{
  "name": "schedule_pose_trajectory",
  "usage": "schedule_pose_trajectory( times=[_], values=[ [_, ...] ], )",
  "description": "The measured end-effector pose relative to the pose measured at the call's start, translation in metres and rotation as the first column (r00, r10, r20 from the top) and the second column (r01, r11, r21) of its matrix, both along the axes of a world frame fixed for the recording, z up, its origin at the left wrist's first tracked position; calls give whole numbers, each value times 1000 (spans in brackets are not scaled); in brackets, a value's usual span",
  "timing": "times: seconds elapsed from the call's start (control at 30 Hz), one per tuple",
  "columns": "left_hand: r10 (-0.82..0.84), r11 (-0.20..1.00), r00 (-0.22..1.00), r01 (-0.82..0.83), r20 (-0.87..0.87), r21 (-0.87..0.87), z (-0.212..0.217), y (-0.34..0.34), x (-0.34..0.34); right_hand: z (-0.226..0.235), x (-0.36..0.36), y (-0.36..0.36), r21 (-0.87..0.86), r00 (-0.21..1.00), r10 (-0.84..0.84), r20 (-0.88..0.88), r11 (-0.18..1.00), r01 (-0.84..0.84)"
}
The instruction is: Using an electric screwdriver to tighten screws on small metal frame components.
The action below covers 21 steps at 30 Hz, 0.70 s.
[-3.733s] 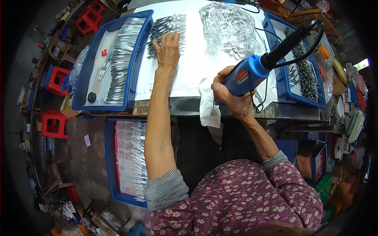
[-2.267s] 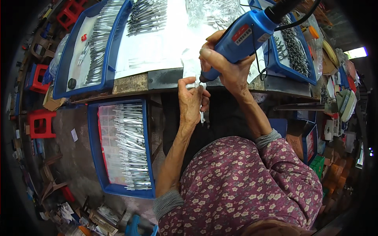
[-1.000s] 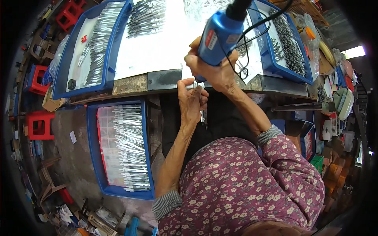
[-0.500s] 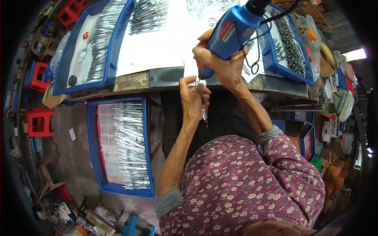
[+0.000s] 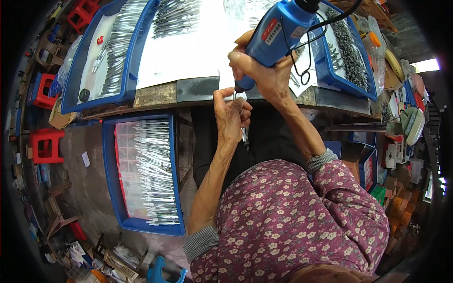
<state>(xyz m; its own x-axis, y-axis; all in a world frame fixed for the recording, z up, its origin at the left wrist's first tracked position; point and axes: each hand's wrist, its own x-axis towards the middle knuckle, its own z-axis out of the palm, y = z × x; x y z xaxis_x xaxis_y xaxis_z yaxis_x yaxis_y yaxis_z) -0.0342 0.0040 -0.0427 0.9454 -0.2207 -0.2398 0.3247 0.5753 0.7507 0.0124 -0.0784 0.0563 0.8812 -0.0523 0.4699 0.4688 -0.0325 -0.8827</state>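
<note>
Blue corded power tool (image 5: 278, 29), red-labelled

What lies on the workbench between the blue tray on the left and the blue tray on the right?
In the head view, a white sheet covers the bench between the left tray and the right tray, bearing a cluster of metal pieces.

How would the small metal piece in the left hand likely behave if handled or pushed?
The metal piece looks thin and rigid, so probably stiff and light. Its bare shiny surface suggests it could slip, which may be why the left hand pinches it under the blue power tool.
</note>
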Motion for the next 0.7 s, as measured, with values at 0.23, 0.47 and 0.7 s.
schedule_pose_trajectory(
  times=[0.23, 0.47, 0.7],
  values=[
    [7, 1000, 1000, -8, -7, -22, 0, 1, 0, -1, 1, 1, -59, 1000, -1, -17, 998, 0],
    [21, 1000, 1000, -21, -7, -16, 4, 0, 1, -17, 6, 1, -152, 982, -40, 185, 986, 69],
    [34, 999, 999, -35, -22, -41, -3, -1, 1, -10, 8, 10, -150, 999, -37, 22, 988, 40]
  ],
)
